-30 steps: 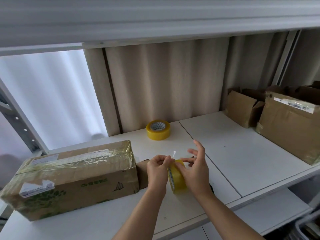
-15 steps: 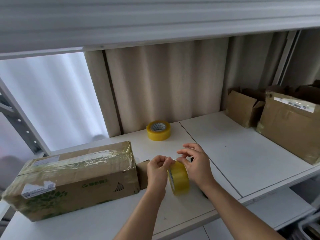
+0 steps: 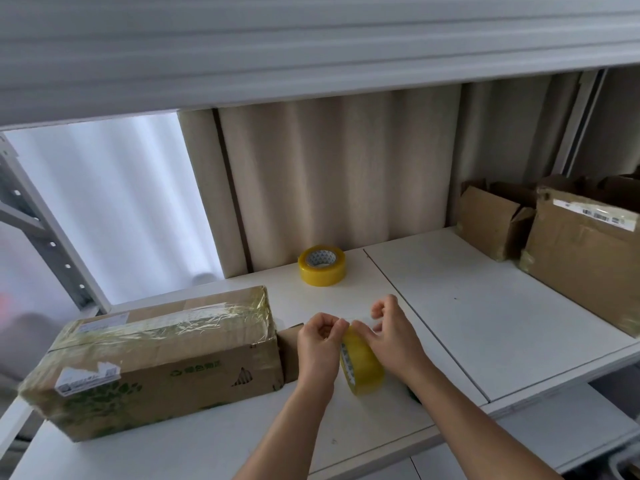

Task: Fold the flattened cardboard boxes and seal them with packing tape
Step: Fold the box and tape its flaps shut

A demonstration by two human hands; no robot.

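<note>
1. Two hands meet at one yellow tape roll (image 3: 363,367), head view. Roll stands on edge on the white shelf (image 3: 485,323), just right of the taped cardboard box (image 3: 156,362).
2. Left hand (image 3: 318,344): fingers curled, pinching at the roll's top edge.
3. Right hand (image 3: 394,337): fingers curled against the roll's far side; exact grip not resolvable.
4. Second tape roll (image 3: 322,265) lies flat near the back curtain (image 3: 339,174).
5. More cardboard boxes (image 3: 585,251) at far right.

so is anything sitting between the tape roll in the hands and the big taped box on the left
Nothing visible. The tape roll is held upright just right of the taped box; only the left hand holding it lies on that side.
</note>
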